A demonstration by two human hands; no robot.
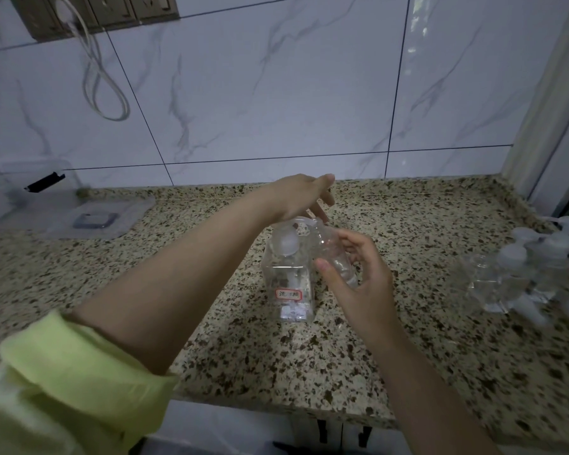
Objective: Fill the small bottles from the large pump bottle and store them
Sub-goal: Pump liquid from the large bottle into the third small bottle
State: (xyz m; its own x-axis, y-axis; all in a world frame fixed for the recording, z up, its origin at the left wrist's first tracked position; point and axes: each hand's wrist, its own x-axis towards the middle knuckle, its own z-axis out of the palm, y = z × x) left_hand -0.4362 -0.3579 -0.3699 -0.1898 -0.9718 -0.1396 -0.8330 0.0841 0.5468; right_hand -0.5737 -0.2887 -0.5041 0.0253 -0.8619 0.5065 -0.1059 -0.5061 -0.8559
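A large clear pump bottle with a red-framed label stands on the speckled countertop. My left hand rests on top of its white pump head, fingers fairly straight. My right hand grips a small clear bottle, tilted with its open mouth up against the pump's spout. A cluster of several small clear bottles with white caps lies at the right of the counter.
A clear plastic storage box with a black clip and its flat lid sit at the far left by the tiled wall. A white cable hangs from wall sockets. The counter's front edge runs below my arms.
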